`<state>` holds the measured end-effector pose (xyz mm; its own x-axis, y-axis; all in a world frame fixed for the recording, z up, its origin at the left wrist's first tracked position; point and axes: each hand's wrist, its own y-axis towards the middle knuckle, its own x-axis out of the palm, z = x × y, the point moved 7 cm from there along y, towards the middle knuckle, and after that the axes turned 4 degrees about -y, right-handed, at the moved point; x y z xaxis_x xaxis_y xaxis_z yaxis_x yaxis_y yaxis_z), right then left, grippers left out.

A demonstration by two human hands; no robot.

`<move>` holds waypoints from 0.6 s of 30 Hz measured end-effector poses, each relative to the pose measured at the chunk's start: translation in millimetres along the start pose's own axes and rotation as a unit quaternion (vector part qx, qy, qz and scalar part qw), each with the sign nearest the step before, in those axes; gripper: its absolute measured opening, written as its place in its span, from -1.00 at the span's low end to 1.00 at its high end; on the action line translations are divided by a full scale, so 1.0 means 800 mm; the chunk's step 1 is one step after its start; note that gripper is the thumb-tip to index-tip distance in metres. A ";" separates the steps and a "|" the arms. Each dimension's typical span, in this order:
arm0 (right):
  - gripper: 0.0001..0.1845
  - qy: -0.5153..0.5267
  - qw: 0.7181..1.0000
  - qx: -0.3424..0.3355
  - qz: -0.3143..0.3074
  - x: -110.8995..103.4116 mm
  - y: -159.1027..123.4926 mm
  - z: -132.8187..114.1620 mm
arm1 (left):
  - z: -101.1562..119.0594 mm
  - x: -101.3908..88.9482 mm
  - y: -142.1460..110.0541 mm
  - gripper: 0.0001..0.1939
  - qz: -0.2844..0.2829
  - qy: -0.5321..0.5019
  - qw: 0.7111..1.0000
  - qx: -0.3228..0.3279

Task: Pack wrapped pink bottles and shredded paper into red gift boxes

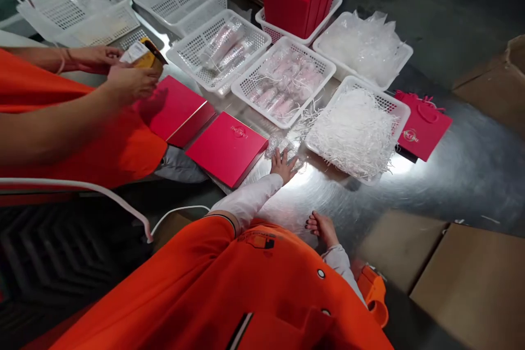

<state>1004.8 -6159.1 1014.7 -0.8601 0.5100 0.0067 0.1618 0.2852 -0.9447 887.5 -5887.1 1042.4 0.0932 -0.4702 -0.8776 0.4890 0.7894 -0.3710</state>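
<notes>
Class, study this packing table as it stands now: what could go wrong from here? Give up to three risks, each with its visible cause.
The red box beside the left hand lies near the table's edge; a sleeve could nudge it off.

The shredded filler is heaped high in its basket, with strands outside, so more might spill.

The stacked red boxes rise well above their basket; a knock might topple them.
</notes>
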 end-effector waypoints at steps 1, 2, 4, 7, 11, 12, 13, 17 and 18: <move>-0.69 0.002 1.000 0.001 0.003 0.000 -0.001 0.000 | 0.001 -0.001 -0.001 -0.23 -0.001 0.002 1.000 0.001; -0.67 0.003 1.000 0.002 0.005 0.000 -0.002 0.000 | 0.001 -0.003 -0.002 -0.23 -0.004 0.003 1.000 0.002; -0.65 0.006 1.000 -0.001 0.005 0.001 -0.002 0.000 | 0.002 -0.005 -0.004 -0.23 -0.008 0.004 1.000 0.002; -0.67 0.014 1.000 -0.005 0.008 0.001 0.000 0.001 | 0.002 -0.007 -0.006 -0.23 -0.012 0.001 1.000 0.001; -0.69 0.013 1.000 -0.004 0.006 0.003 -0.003 -0.001 | 0.002 -0.010 -0.007 -0.24 -0.013 0.006 1.000 0.001; -0.69 0.011 1.000 -0.003 0.006 0.003 -0.004 -0.002 | 0.003 -0.010 -0.007 -0.24 -0.014 0.007 1.000 0.001; -0.67 0.009 1.000 -0.003 0.008 0.003 -0.006 -0.003 | 0.003 -0.011 -0.006 -0.23 -0.015 0.006 1.000 0.000; -0.65 0.006 1.000 0.003 0.012 0.004 -0.011 -0.007 | 0.003 -0.012 -0.006 -0.23 -0.015 0.004 1.000 -0.005; -0.66 0.006 1.000 -0.002 0.009 0.005 -0.011 -0.008 | 0.003 -0.012 -0.005 -0.24 -0.015 0.004 1.000 -0.006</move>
<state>1003.2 -6154.4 1025.3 -0.8514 0.5245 -0.0058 0.1788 0.2799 -0.9432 886.8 -5887.2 1053.0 0.0716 -0.4910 -0.8682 0.4802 0.7799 -0.4015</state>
